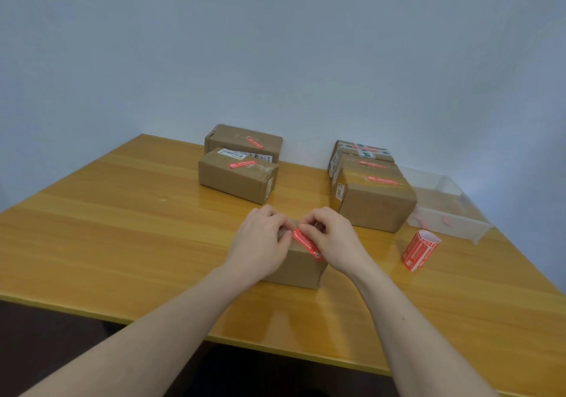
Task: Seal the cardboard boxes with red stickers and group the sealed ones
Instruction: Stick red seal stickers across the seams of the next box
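A small cardboard box [298, 266] lies in front of me on the wooden table. A red sticker [306, 243] runs along its top seam. My left hand [260, 240] rests on the box's left side, its thumb at the sticker's far end. My right hand [332, 237] presses fingertips on the sticker from the right. Two boxes bearing red stickers [237, 179] [245, 141] stand at the back centre. Three more stickered boxes [375, 203] [367, 164] [361, 148] line up at the back right.
A roll of red stickers [419, 254] lies on its side to the right of the box. A clear plastic tray [450, 210] sits at the far right by the wall. The table's front edge [214, 338] runs close to me.
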